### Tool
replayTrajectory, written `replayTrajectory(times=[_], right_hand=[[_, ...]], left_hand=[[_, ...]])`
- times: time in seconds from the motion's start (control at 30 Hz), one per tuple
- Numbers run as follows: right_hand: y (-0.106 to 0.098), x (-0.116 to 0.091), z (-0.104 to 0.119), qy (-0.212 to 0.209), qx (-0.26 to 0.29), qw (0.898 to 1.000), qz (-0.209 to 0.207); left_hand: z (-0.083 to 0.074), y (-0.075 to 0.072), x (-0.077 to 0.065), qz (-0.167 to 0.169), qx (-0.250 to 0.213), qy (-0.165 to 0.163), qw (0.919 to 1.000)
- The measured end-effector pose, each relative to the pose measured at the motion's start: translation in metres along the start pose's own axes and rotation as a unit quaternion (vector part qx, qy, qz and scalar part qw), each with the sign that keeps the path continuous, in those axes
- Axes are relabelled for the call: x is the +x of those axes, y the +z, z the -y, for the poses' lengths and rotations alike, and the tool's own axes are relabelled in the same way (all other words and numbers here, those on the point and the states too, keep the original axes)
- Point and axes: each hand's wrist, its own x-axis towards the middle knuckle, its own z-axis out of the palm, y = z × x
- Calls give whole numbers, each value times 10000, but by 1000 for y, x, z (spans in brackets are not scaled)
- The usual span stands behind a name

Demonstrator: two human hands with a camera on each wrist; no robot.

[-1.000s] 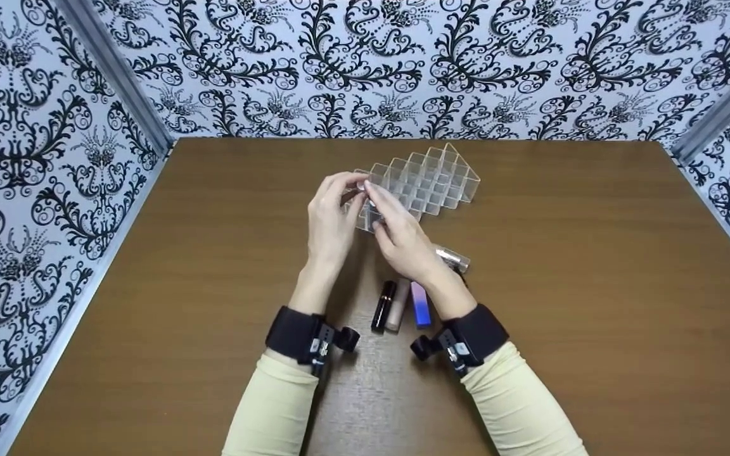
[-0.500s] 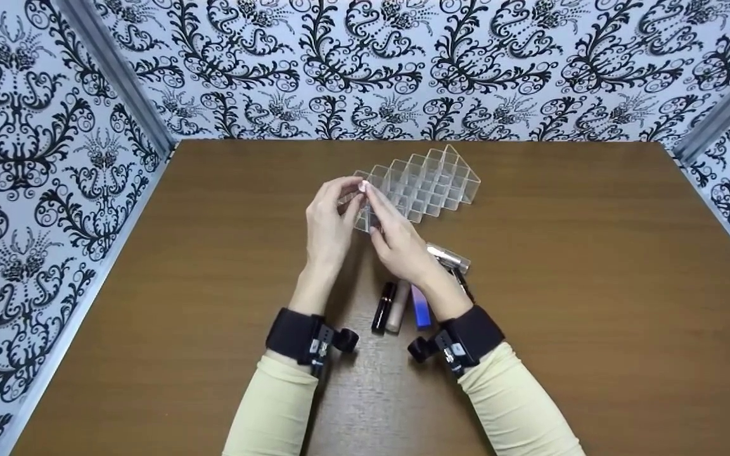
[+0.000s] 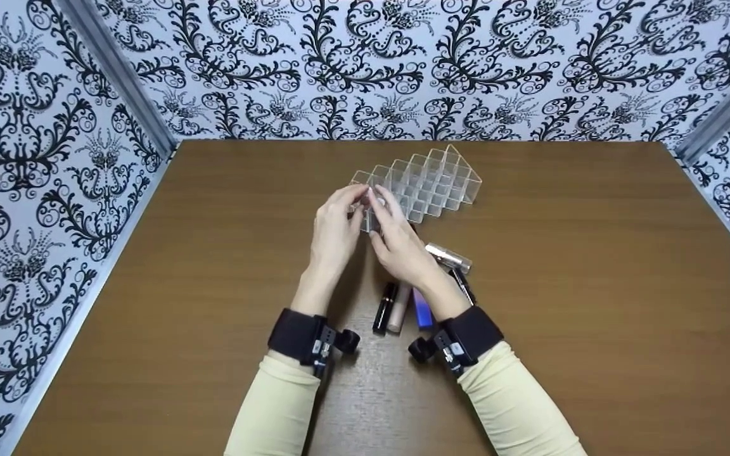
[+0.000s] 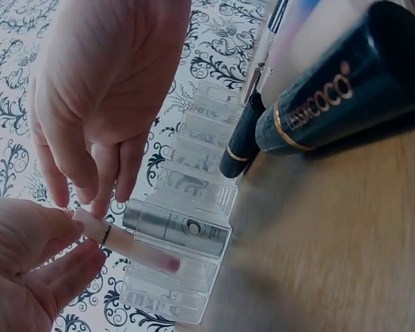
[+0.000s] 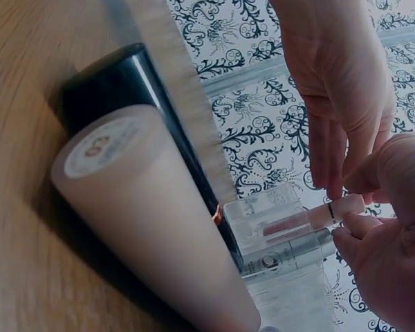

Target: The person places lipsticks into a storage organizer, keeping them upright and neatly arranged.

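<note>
A lip gloss tube with a pale pink cap (image 4: 100,228) slants at the left end of a clear acrylic organizer (image 3: 431,183); I cannot tell how deep it sits in a compartment. My left hand (image 3: 333,231) pinches the cap between thumb and finger, plainest in the left wrist view. Beside it my right hand (image 3: 403,247) reaches in with fairly straight fingers (image 4: 104,180), their tips at the cap. A silver tube (image 4: 176,225) occupies the neighbouring compartment. The head view hides most of the lip gloss behind the hands.
Several cosmetics lie near the forearms: a black tube (image 3: 384,309), a beige tube (image 3: 398,310), a blue-purple tube (image 3: 422,309), a clear-and-silver tube (image 3: 448,257) and a thin black tube (image 3: 463,285). A patterned wall (image 3: 377,69) stands behind the wooden table (image 3: 593,285).
Both hands have shifted slightly right along the organizer's left end. The pale cap, visible between the fingertips half a second ago, is now mostly covered in the head view.
</note>
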Motion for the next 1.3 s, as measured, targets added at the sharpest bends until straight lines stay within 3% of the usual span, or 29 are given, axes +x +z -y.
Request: replayTrajectory(times=[0.4,0.87,1.1,1.3], right_hand=[[-2,-2,2,592,-91,9958,689],[-4,-4,0,341,-108,9983,467],[-19,-6,-3,369,-92,9992,112],[-48,-10,-7,676,-112,9976,-23]], left_hand=[[-1,0,-3,577,460,-16,9973],[-3,-1,-3,904,698,108,9934],[-5,-4,-2,637,543,117,9964],[-12,-6,-2,177,337,548,9978]])
